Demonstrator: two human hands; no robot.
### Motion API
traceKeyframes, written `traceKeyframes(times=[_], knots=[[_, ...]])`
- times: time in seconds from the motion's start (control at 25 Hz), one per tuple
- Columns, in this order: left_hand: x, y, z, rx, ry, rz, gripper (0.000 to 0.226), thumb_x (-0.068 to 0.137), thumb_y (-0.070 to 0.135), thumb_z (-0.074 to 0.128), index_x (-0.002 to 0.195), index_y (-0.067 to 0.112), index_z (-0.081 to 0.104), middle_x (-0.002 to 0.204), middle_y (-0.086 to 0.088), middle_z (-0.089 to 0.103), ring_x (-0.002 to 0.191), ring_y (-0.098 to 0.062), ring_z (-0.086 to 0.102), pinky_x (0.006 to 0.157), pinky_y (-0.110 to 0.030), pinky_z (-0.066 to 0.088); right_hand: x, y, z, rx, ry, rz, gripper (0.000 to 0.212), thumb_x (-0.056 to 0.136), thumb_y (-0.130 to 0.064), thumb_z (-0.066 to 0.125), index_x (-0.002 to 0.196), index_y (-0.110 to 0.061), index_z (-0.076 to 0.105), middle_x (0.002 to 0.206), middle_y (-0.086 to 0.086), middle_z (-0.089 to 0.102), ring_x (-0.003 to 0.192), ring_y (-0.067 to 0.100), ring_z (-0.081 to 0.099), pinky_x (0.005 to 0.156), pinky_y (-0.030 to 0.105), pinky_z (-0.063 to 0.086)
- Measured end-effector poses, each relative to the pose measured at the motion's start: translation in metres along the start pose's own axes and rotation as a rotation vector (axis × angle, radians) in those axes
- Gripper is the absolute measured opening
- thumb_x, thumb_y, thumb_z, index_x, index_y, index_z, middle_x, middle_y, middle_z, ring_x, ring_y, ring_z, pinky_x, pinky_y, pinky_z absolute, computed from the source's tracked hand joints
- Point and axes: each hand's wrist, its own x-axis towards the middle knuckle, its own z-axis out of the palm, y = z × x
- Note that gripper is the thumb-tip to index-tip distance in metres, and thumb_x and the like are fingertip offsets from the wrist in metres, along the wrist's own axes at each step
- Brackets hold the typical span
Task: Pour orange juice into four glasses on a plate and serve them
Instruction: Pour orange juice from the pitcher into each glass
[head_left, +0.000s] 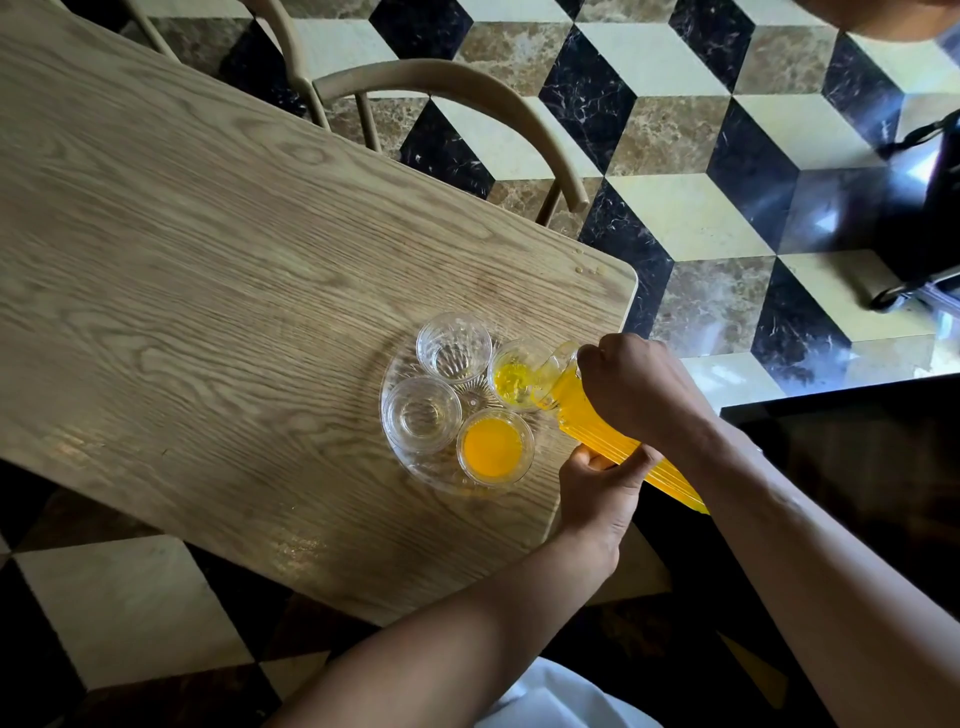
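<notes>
Both hands' grip clamps the ribbed jug (592, 426) (orange-filled, tilted); juice streams into one glass (517, 375).

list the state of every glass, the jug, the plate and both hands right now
near right glass: full of orange juice
far right glass: being filled, a little juice in it
far left glass: empty, upright
near left glass: empty, upright
jug: tilted, pouring, holds juice
plate: on the table, carrying four glasses
left hand: supporting the jug from below
right hand: gripping the jug near its top
</notes>
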Motion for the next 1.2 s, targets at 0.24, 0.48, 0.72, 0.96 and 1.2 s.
traceKeyframes(times=[0.24,0.48,0.72,0.96,1.2], knots=[[-0.0047,0.0045,0.0032,-0.009,0.015,0.029,0.084,0.024,0.075,0.092,0.07,0.022,0.045,0.061,0.005,0.042,0.071,-0.018,0.034,0.067,-0.035,0.038,0.0012,-0.0007,-0.0003,-0.008,-0.007,0.002,0.04,0.099,-0.033,0.036,0.071,-0.01,0.052,0.077,0.016,0.057,0.066,0.031,0.051,0.051,0.031,0.03],[-0.0057,0.0039,0.0024,0.011,0.021,0.032,0.085,0.023,0.076,0.092,0.068,0.022,0.045,0.059,0.006,0.042,0.068,-0.017,0.033,0.067,-0.037,0.038,0.0005,-0.0012,-0.0012,-0.015,-0.015,-0.005,0.041,0.1,-0.033,0.036,0.071,-0.009,0.051,0.07,0.012,0.054,0.059,0.021,0.046,0.049,0.031,0.029],[-0.0059,0.0033,0.0036,0.007,0.033,0.009,0.087,0.019,0.076,0.092,0.067,0.023,0.044,0.062,0.003,0.043,0.074,-0.02,0.034,0.069,-0.038,0.042,-0.0001,-0.0009,-0.0004,-0.017,-0.005,-0.006,0.04,0.099,-0.031,0.036,0.069,-0.008,0.05,0.068,0.011,0.053,0.057,0.023,0.046,0.048,0.031,0.027],[-0.0051,-0.0002,0.0045,0.011,0.021,-0.004,0.089,0.021,0.076,0.094,0.072,0.021,0.046,0.07,-0.005,0.045,0.076,-0.02,0.038,0.072,-0.039,0.044,-0.0001,-0.0006,-0.0012,-0.008,-0.001,-0.004,0.04,0.098,-0.031,0.036,0.069,-0.008,0.052,0.069,0.012,0.054,0.059,0.025,0.048,0.049,0.031,0.03],[-0.0041,-0.0024,0.0056,0.008,0.008,-0.016,0.088,0.021,0.075,0.095,0.07,0.021,0.045,0.069,-0.004,0.044,0.076,-0.019,0.039,0.075,-0.039,0.047,0.0007,0.0003,-0.0014,-0.015,-0.004,-0.002,0.041,0.098,-0.031,0.035,0.071,-0.006,0.053,0.07,0.013,0.054,0.06,0.025,0.048,0.05,0.031,0.03]])
